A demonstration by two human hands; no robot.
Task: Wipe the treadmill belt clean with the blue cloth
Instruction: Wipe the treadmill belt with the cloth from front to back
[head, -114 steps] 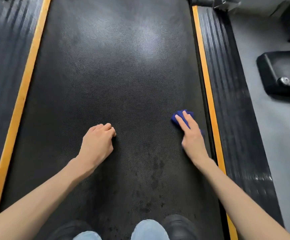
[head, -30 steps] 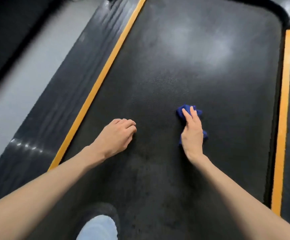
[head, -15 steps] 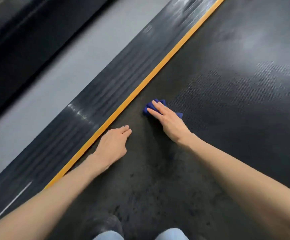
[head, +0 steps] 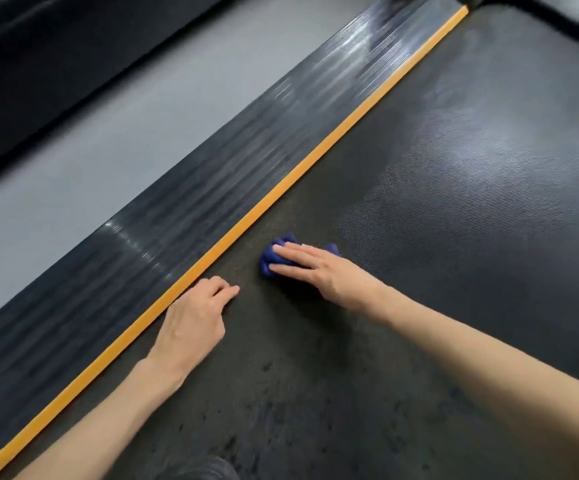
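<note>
Nearest the camera, at bottom edge: dark rounded shape point(head: 198, 469), partly cut off, too little visible to identify. Around it, scattered dark specks and smudges point(head: 267, 368) on the treadmill belt point(head: 454, 202).

Left hand point(head: 193, 327): resting knuckles-up on the belt, fingers curled loosely under, holding nothing; grip half closed and empty. Positioned just beside the orange strip point(head: 246, 220) along the belt's left edge; contact with the strip cannot be told.

Right hand point(head: 319, 270): palm down, fingers extended and together, pressed flat on the blue cloth point(head: 269, 261). No closed grip on the cloth; held under the flat, open hand only. Forearm reaching in from lower right, crossing over the belt.

Blue cloth: bunched, lying on the belt near its left edge, slightly ahead and right of the left hand, not touching the orange strip. Parts of it showing beyond the fingertips and behind the back of the hand.

Beyond the orange strip: black ribbed side rail point(head: 212, 174) with glare streaks. Further left: grey floor point(head: 90, 150), then a dark blurred band point(head: 39, 64) at top left, not identifiable.

Far end, top right: belt surface with pale sheen, bounded by a curved black edge point(head: 558, 22).
</note>
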